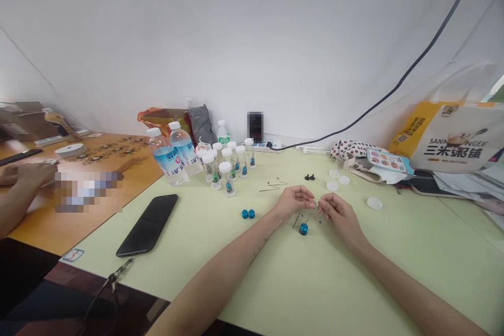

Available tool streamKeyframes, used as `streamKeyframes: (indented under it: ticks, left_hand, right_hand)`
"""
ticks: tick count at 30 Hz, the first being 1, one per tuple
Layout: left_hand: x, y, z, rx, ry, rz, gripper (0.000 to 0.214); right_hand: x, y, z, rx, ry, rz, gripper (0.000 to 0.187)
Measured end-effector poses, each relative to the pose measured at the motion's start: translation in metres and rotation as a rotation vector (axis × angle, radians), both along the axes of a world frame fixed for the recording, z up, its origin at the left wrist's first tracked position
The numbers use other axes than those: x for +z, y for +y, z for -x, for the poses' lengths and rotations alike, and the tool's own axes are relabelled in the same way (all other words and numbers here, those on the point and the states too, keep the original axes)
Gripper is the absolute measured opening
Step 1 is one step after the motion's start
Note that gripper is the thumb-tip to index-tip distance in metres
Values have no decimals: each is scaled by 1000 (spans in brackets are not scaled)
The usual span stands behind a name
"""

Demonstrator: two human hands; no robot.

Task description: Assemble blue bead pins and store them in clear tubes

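Note:
My left hand and my right hand meet fingertip to fingertip just above the table, both closed in a pinch. A thin, pale bit seems to show between them, too small to name. Just below the fingers is a shiny blue round piece with a dark base, with thin metal pins beside it. To the left lie two more blue round pieces side by side. Bent thin wires and a pair of small black parts lie beyond my hands.
Several clear tubes with white caps stand left of centre, near two water bottles. A black phone lies at left. White lids and a paper bag are at right. Another person's hand rests on the orange table.

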State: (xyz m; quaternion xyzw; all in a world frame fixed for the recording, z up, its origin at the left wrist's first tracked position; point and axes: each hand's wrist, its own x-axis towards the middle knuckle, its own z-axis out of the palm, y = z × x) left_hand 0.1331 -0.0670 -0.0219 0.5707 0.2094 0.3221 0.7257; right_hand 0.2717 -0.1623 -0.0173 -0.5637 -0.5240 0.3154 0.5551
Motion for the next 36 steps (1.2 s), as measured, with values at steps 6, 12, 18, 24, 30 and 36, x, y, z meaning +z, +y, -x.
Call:
streamKeyframes:
  ticks: [6,12,18,24,30,36]
  left_hand:
    - [-1,0,1,9,46,-20,37]
    - [-5,2,0,-1,24,-8,34]
    - [-4,1,-1,-5,7,16,34]
    - [-2,1,0,-30,41,19,37]
    - [-6,4,-1,-57,65,-70,32]
    - [-7,5,-1,-41,55,-81,31]
  right_hand:
    - [-1,-1,1,-7,-69,-2,34]
    - [-2,-1,0,-6,-95,-1,30]
    - [-2,-1,-1,-11,-159,-3,29]
    - [-3,-1,-1,-6,-196,1,29]
    - [-1,-2,0,21,-189,-10,26]
    - [-2,-4,0,19,-205,6,25]
